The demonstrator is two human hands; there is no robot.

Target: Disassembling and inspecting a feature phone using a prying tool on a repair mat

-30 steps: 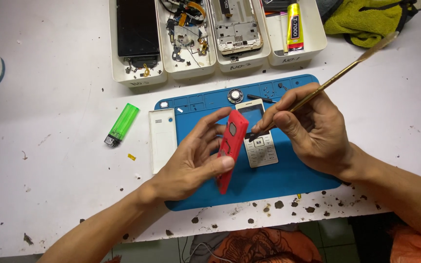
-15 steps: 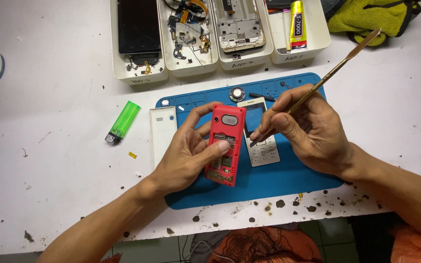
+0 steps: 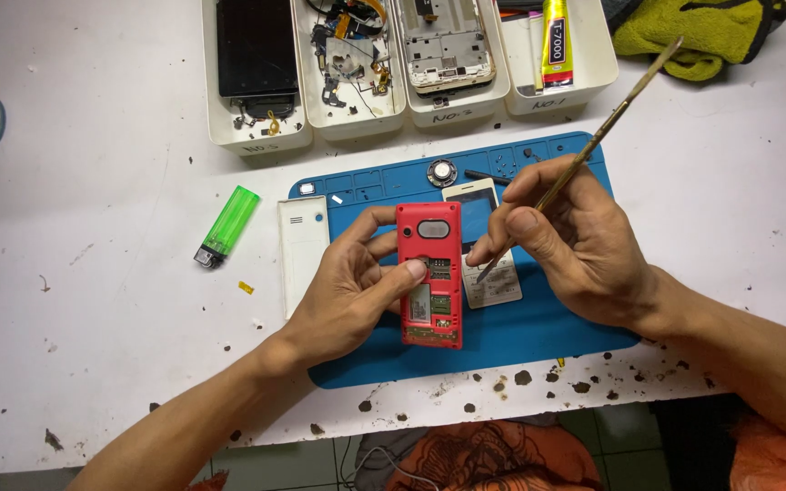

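My left hand [image 3: 352,291] holds a red phone body [image 3: 430,273] flat over the blue work mat [image 3: 539,327], its open back facing up with the inner boards showing; the thumb rests on its middle. My right hand [image 3: 575,236] grips a thin brush with a long wooden handle [image 3: 593,145], tip pointing down near the phone's right edge. Under the right hand a white phone front with keypad [image 3: 488,277] lies on the mat. A white back cover [image 3: 303,245] lies at the mat's left edge.
Several white trays [image 3: 256,136] with phone parts and a glue tube [image 3: 555,41] line the table's back. A green lighter [image 3: 227,225] lies left of the mat. A small round speaker [image 3: 442,171] sits on the mat's top. A yellow-green cloth [image 3: 702,32] is back right.
The left hand has turned the red phone from edge-on to lying flat with its open back up. The right hand with the brush has stayed beside it.
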